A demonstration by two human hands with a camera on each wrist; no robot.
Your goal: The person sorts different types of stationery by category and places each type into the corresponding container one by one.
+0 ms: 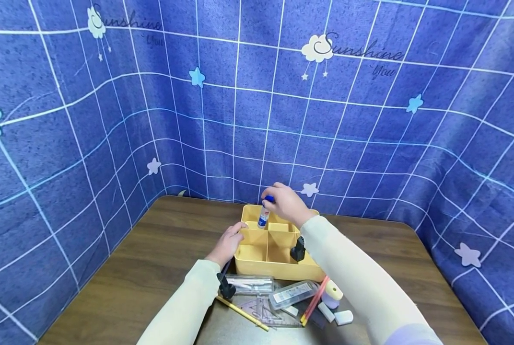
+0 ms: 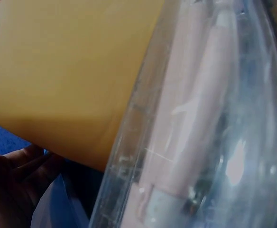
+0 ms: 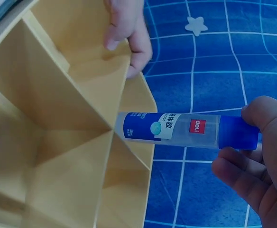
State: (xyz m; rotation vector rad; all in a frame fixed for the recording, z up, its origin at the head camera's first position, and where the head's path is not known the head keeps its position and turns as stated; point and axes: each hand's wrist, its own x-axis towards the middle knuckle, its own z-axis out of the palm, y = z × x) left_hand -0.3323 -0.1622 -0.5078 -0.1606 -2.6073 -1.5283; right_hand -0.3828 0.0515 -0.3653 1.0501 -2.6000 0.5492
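My right hand [image 1: 287, 203] pinches the blue cap of a clear liquid glue bottle [image 1: 263, 218] between thumb and fingers. The bottle hangs tilted over the back compartments of a yellow divided storage box [image 1: 278, 270]. In the right wrist view the lower end of the glue bottle [image 3: 171, 129] overlaps a divider of the box. At the box's left side, my left hand [image 1: 231, 242] grips the wall, with digits both inside and outside the rim. The left wrist view shows that hand [image 2: 15, 173] partly, in shadow beside the box.
In front of the box lie a clear case with pens [image 1: 250, 284], another clear case [image 1: 293, 293], transparent rulers [image 1: 257, 309], a yellow pencil [image 1: 244, 314], red sticks [image 1: 315, 302], white erasers [image 1: 344, 317] and a purple-and-cream object [image 1: 332, 293]. A blue curtain [image 1: 257, 120] hangs close behind the box.
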